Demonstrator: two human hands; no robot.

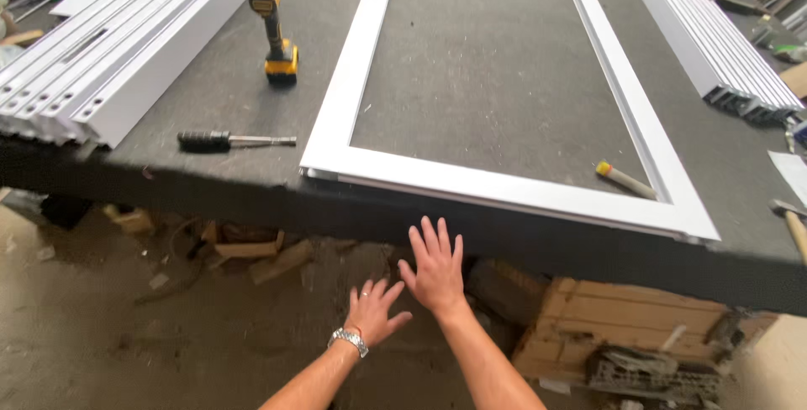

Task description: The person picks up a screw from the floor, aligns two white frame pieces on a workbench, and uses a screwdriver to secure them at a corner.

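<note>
While the white frame [504,187] runs off the top edge, left hand [372,311] and right hand [435,269] spread flat, empty, below the table edge [210,183]; screwdriver [231,139] at ten o'clock, yellow drill [274,28] beyond.

White on dark grey, with one spot of yellow

We see a white frame [504,187] on our dark grey tabletop [227,99], white profiles [92,74], a yellow-and-black drill [273,28], a black-handled silver tool [231,139], and a silver watch [349,341] on our wrist.
</note>
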